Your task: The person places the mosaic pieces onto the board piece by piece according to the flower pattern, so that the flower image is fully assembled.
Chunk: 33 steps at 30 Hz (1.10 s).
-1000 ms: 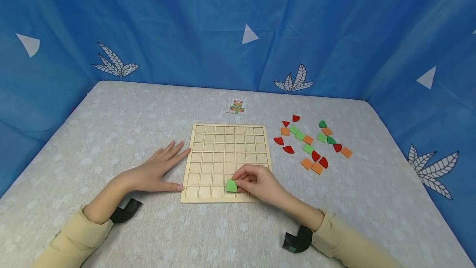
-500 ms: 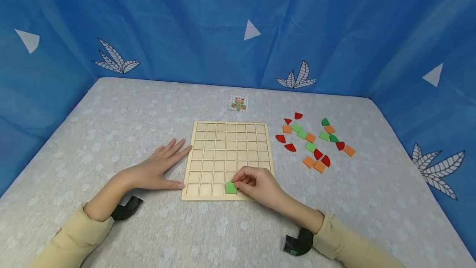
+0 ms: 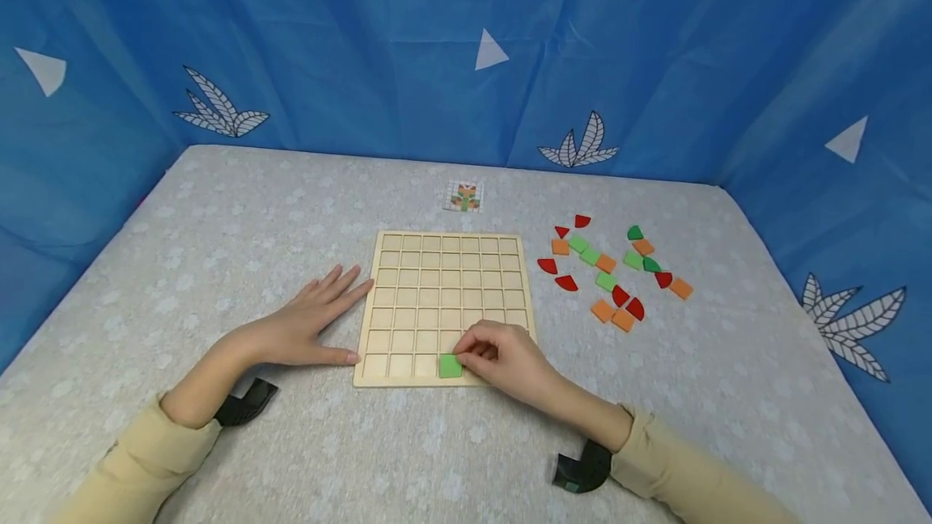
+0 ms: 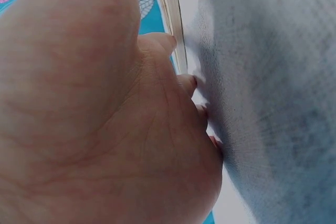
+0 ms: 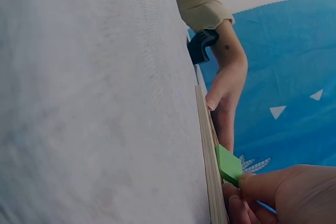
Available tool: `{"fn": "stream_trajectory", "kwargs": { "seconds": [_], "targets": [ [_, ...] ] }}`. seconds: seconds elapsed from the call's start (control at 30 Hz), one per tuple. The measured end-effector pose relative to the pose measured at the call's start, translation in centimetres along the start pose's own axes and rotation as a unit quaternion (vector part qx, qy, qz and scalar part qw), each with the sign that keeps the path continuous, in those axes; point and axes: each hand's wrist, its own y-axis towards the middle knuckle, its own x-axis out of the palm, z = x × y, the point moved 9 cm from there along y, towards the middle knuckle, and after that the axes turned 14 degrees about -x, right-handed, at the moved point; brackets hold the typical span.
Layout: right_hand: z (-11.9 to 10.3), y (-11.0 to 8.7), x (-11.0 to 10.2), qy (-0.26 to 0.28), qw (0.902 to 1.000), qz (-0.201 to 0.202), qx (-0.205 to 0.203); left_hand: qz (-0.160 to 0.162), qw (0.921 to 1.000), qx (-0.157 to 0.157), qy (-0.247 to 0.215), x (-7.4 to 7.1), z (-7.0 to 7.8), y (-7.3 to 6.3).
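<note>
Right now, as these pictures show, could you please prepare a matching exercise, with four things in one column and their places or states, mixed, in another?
Column one:
1. nearest light green square tile
2. small printed card with a multicoloured pattern
3. flat orange square tiles
4. left hand

Column two:
A. lies beyond the far edge of the pale wooden grid board
B. thumb and index finger apart, at the board's left edge
C. pinched by the right hand at the board's nearest row
D. scattered on the pale grey cloth, right of the board

Pairs: 1-C; 2-A; 3-D; 4-B
</note>
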Motion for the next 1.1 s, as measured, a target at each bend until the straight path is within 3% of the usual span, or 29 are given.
{"fn": "stream_trajectory", "kwargs": {
  "seconds": [0.33, 0.73, 0.97, 1.1],
  "targets": [
    [-0.7, 0.0, -0.2, -0.045, 0.9988, -0.001, -0.019, 0.0, 1.0, -0.003, 0.007, 0.1, -0.1, -0.2],
    [-0.9, 0.1, -0.6, -0.051, 0.9985, 0.002, -0.018, 0.003, 1.0, 0.003, 0.004, -0.1, 0.2, 0.0],
    [-0.4, 0.3, -1.0, -0.002, 0.9999, 0.006, -0.011, 0.004, 1.0, -0.002, 0.003, -0.1, 0.1, 0.0],
    [-0.5, 0.7, -2.6, 0.062, 0.9972, 0.028, 0.032, 0.005, 1.0, 0.0, 0.001, 0.0, 0.1, -0.1]
  ]
}}
